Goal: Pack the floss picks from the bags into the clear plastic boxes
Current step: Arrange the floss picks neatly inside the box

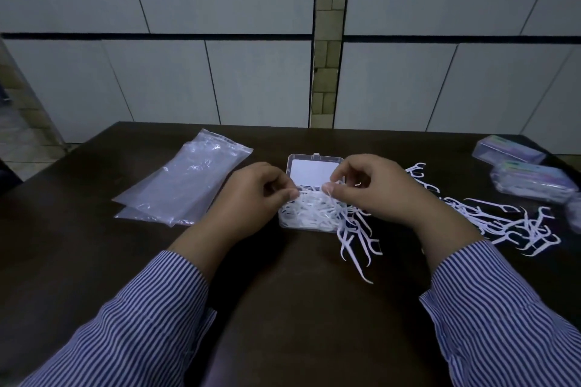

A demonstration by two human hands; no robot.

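Floss picks (314, 214) heaped in open clear box (314, 163) at table centre; our left hand (251, 198) and right hand (374, 188) each pinch picks, likely tucking strays so lid shuts.

We reach forward with both forearms in striped sleeves, wrists angled inward. Our left hand (251, 195) curls its fingers, tips pinched together. Our right hand (371, 188) arches just beside it, thumb and forefinger pinched, the other fingers (345, 166) loosely bent above.
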